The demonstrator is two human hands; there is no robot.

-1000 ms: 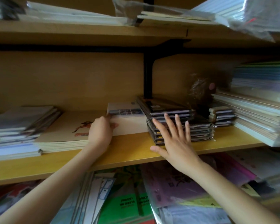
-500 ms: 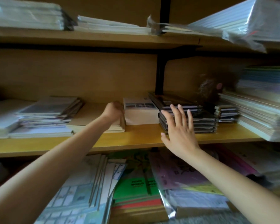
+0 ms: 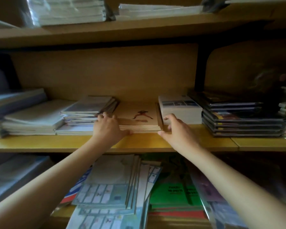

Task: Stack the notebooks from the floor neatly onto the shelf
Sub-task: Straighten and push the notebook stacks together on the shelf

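Note:
A low stack of tan notebooks (image 3: 137,113) with a small figure on the top cover lies on the yellow wooden shelf (image 3: 139,142). My left hand (image 3: 108,128) grips the stack's front left corner, fingers curled over the left edge and thumb along the front. My right hand (image 3: 175,129) grips the front right corner, fingers curled round the right edge beside a white-covered stack (image 3: 180,108).
Left of the tan stack sit grey and white notebook piles (image 3: 82,113). A dark wrapped pile (image 3: 238,116) stands to the right, behind it a black shelf bracket (image 3: 201,66). The upper shelf holds wrapped paper packs (image 3: 68,10). Below lie loose notebooks (image 3: 116,187) and green books (image 3: 177,192).
My right hand left the dark pile and moved left onto the tan stack's right corner. My left hand shifted from the stack's right side to its left corner. The view panned left.

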